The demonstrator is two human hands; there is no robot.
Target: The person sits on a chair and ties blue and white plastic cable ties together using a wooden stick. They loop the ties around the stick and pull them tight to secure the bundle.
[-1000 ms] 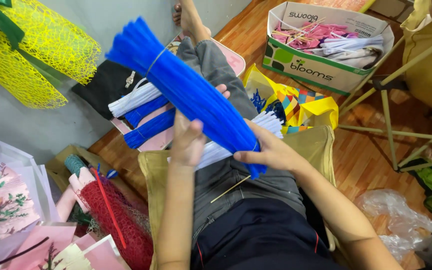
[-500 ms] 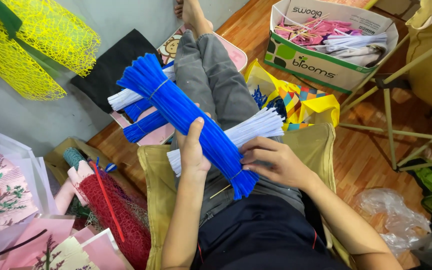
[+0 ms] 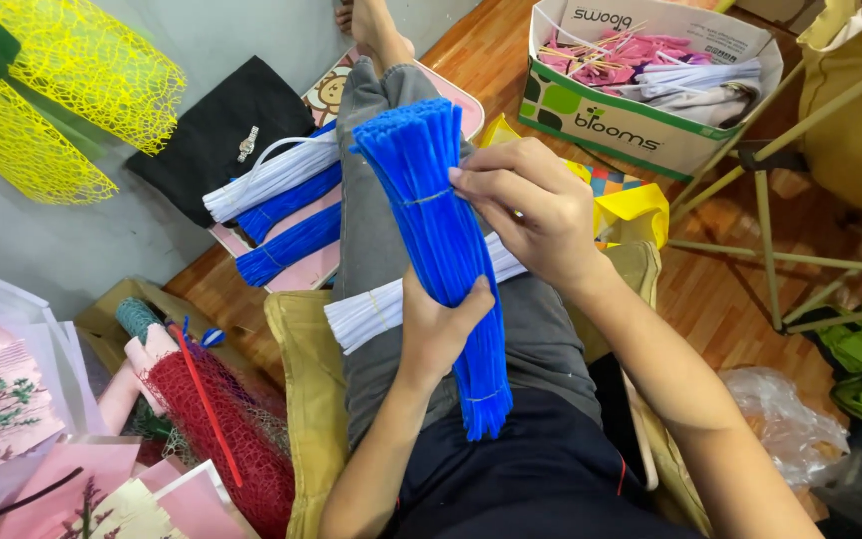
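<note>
A thick bundle of blue pipe cleaners (image 3: 431, 190) stands nearly upright over my lap, tied with thin bands near the top and bottom. My left hand (image 3: 438, 324) grips it around the lower middle. My right hand (image 3: 531, 205) pinches at its right side near the upper band. A white pipe cleaner bundle (image 3: 376, 311) lies across my grey-trousered leg behind the blue one. More blue bundles (image 3: 286, 245) and a white bundle (image 3: 266, 178) lie on a pink tray (image 3: 301, 269) to the left.
A cardboard box (image 3: 641, 120) with pink and white stems sits at the upper right. Yellow mesh (image 3: 52, 90) and a black bag (image 3: 216, 135) lie upper left. Red mesh (image 3: 236, 439) and floral papers (image 3: 2, 399) fill the lower left. A wooden stand (image 3: 780, 250) rises on the right.
The blue bundle has swung from slanting leftward to nearly upright. My left hand has taken hold of its lower part, and my right hand has moved up to its upper side.
</note>
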